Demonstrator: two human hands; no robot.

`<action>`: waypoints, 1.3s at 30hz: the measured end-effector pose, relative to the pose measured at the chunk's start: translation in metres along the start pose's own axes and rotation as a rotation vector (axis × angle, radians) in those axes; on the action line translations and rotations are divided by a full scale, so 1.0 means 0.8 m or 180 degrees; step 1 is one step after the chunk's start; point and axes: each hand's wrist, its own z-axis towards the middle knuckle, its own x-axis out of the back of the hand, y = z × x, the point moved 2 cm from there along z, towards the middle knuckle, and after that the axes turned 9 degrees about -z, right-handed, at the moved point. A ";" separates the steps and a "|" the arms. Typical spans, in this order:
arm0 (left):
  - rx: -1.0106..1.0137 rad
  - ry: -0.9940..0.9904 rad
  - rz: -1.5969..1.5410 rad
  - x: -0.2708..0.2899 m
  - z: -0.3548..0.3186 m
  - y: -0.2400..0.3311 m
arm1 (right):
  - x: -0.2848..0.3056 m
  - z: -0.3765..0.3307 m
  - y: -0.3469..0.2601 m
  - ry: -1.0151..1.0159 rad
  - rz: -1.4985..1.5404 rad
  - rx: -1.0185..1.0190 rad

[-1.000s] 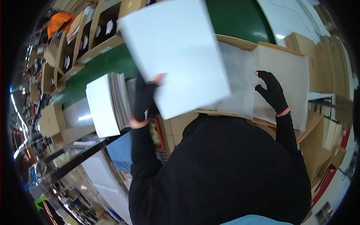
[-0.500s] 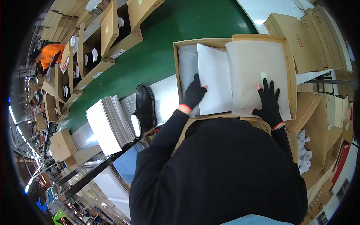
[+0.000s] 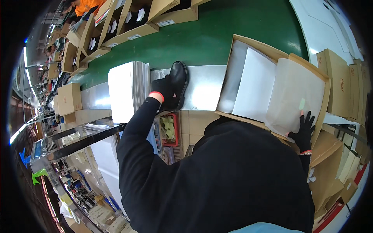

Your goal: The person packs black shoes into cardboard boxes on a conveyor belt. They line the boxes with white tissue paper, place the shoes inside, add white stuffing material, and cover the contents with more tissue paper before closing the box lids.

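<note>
A black leather ankle boot [image 3: 180, 74] lies on the metal ledge with its toe pointing away from me. My left hand [image 3: 163, 89], in a black glove with a red cuff, is closed on the boot's shaft; part of its fingers is hidden. On the right, an open cardboard shoebox [image 3: 224, 90] stands at an angle, lined with pale tissue paper [image 3: 289, 87] that spreads over its right part. A white sheet [image 3: 254, 83] lies inside, left of that paper. My right hand [image 3: 304, 133], gloved with fingers spread, rests on the tissue near the box's near right corner.
A thick stack of white paper [image 3: 123, 87] stands left of the boot. Beyond runs a green conveyor belt [image 3: 217, 39] with open boxes [image 3: 134, 33] of footwear. Closed boxes [image 3: 342, 83] stand at right. A co-worker in an orange top [image 3: 87, 6] is at far left.
My left hand has left the white sheet in the box and moved left onto the boot. My right hand stays on the tissue. The whole view has swung toward the left.
</note>
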 end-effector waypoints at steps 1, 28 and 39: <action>-0.0081 0.0073 -0.0262 0.005 0.003 -0.013 | -0.003 -0.002 0.001 0.0004 0.0007 -0.0045; -0.2988 0.2416 -0.1010 0.001 0.005 0.406 | 0.027 -0.147 0.195 0.1952 0.2329 -0.0837; -0.0431 0.3833 -0.2590 -0.112 -0.120 0.311 | -0.452 -0.278 0.489 -0.2252 0.0885 -0.0295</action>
